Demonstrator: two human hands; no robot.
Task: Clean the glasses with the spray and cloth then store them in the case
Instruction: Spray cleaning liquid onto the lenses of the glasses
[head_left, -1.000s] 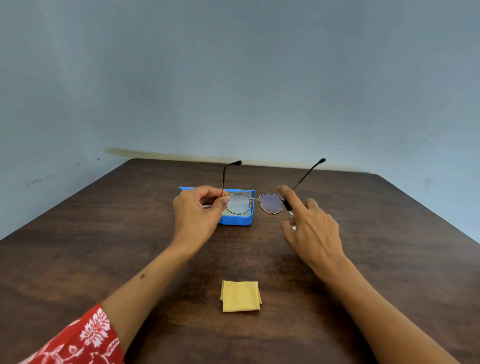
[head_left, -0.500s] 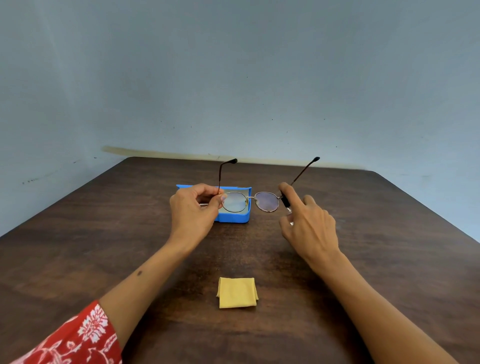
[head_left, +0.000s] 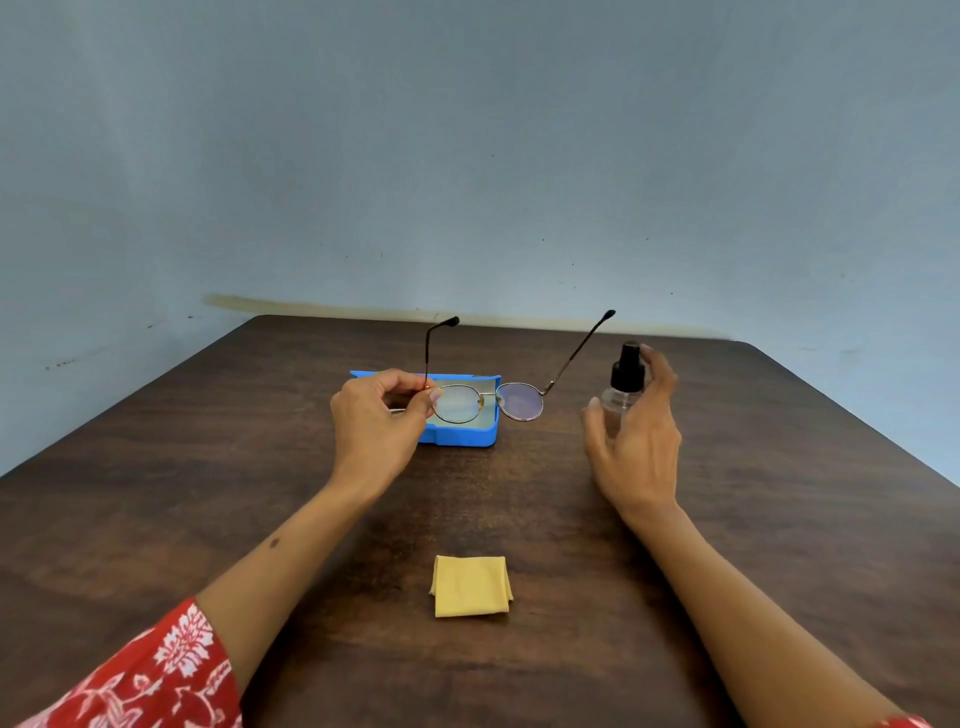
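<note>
Two hands now split the work: my right hand (head_left: 636, 441) has let go of the glasses (head_left: 488, 400) and curls its fingers around the spray bottle (head_left: 621, 395), while my left hand (head_left: 376, 421) pinches the frame above the blue case (head_left: 462, 434), ready for spraying.

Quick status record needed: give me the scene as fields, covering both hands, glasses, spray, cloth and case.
left hand: pinches the glasses at the frame's left end, held above the table
glasses: temples unfolded, pointing away from the person
right hand: holds the spray bottle, a fingertip by the nozzle
spray bottle: upright, clear body, black top
cloth: yellow, folded, lying on the table, untouched
case: blue, open, behind the glasses
</note>
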